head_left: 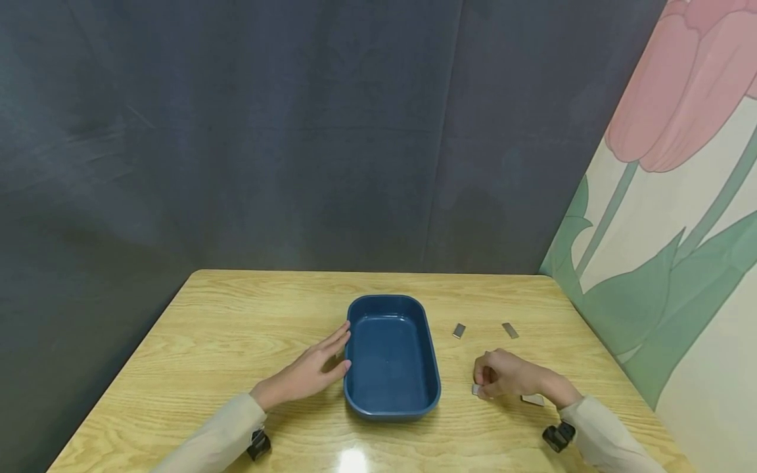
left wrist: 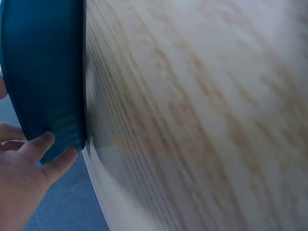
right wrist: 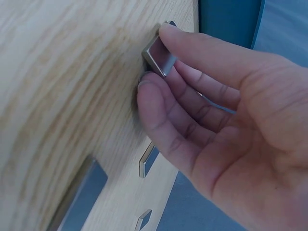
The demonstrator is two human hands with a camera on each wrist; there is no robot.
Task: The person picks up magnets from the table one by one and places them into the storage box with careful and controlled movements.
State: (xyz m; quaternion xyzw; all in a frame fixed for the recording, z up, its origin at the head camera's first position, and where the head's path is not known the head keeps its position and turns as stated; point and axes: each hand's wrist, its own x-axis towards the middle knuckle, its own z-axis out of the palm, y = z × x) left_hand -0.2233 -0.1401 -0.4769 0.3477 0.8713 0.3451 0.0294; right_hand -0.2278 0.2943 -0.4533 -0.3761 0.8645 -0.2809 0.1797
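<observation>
A deep blue rectangular tray (head_left: pixel 387 358) with rounded corners stands on the table. At its left side is my left hand (head_left: pixel 310 374), fingers extended, and in the left wrist view the fingertips rest against the outer tray wall (left wrist: pixel 48 72). To the right of the tray, my right hand (head_left: pixel 508 376) pinches a small flat metal block (right wrist: pixel 161 55) between thumb and fingers, low over the wood. Part of that block is covered by the thumb. Another metal block (head_left: pixel 533 399) lies beneath the right wrist.
Two more small metal blocks, one nearer the tray (head_left: pixel 458 330) and one farther right (head_left: pixel 510 330), lie beyond the right hand. Under everything is a light wooden table (head_left: pixel 266 309). A dark curtain (head_left: pixel 296 131) hangs behind it, and a tulip-painted wall (head_left: pixel 662 217) borders the right.
</observation>
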